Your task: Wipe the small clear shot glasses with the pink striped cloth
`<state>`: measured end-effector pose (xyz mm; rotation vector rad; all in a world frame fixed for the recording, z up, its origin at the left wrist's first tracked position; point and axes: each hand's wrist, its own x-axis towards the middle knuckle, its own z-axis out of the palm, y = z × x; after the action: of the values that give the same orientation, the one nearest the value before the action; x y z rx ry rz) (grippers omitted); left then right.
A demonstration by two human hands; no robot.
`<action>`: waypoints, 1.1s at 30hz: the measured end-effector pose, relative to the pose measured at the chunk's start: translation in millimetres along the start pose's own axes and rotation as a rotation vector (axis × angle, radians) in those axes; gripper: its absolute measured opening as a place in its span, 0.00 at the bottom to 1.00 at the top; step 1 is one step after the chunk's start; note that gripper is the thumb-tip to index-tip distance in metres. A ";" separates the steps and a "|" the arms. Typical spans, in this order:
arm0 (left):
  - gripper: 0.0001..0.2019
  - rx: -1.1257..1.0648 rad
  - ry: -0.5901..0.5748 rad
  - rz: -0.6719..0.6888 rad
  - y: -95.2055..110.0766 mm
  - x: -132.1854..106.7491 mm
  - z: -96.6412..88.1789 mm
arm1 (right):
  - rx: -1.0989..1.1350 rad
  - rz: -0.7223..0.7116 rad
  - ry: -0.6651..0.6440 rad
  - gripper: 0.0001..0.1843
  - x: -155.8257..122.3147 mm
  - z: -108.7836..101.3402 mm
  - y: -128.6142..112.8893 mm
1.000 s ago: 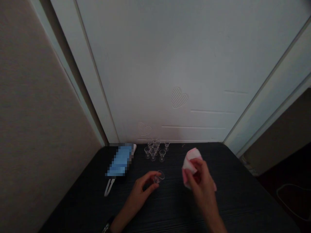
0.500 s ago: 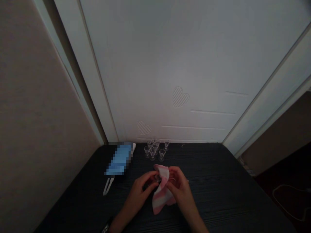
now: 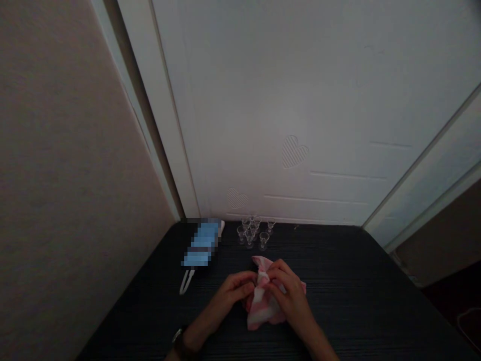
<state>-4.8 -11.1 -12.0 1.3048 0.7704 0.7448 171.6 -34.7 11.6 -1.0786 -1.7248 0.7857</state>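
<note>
A pink-and-white striped cloth (image 3: 259, 308) is bunched between my two hands, just above the dark table. My right hand (image 3: 287, 288) is closed, pinching the cloth from the right side. From the left, my left hand (image 3: 236, 291) curls closed around a small clear stemmed glass, which the fingers and cloth now hide almost wholly. Beyond the hands, toward the back of the table, several like glasses stand upright in a cluster; a front one (image 3: 264, 240) and one at the back right (image 3: 270, 226) sit slightly apart from the others.
A phone-like device with a blurred blue screen (image 3: 203, 245) lies at the back left, with a white strap or cable loop (image 3: 186, 282) at its near end. The dark table (image 3: 338, 281) meets a white panel (image 3: 323, 100) with embossed hearts. A beige wall (image 3: 75, 175) rises at left.
The view has turned slightly left, so everything sits further right. My right fingers have shifted over the cloth toward the left hand, and the glass, partly visible before, is now covered.
</note>
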 end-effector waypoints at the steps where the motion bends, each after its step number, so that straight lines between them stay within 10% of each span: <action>1: 0.15 -0.025 -0.013 -0.003 -0.7 0.5 0.3 | -0.003 -0.005 -0.011 0.06 0.7 -2.1 2.9; 12: 0.12 0.347 0.201 0.120 0.3 2.7 5.9 | -0.025 0.112 0.178 0.09 -0.8 -4.1 24.3; 24: 0.21 -0.025 0.136 0.075 -18.1 9.1 -1.2 | 0.078 0.103 0.154 0.09 -2.1 1.7 27.4; 33: 0.10 0.384 0.270 0.170 1.5 2.6 4.0 | 0.143 0.173 0.243 0.10 -2.0 -1.4 44.6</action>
<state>-0.1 -10.9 -10.2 1.6503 1.0667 0.9545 187.6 -18.1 -26.7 -1.1831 -1.3651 0.8351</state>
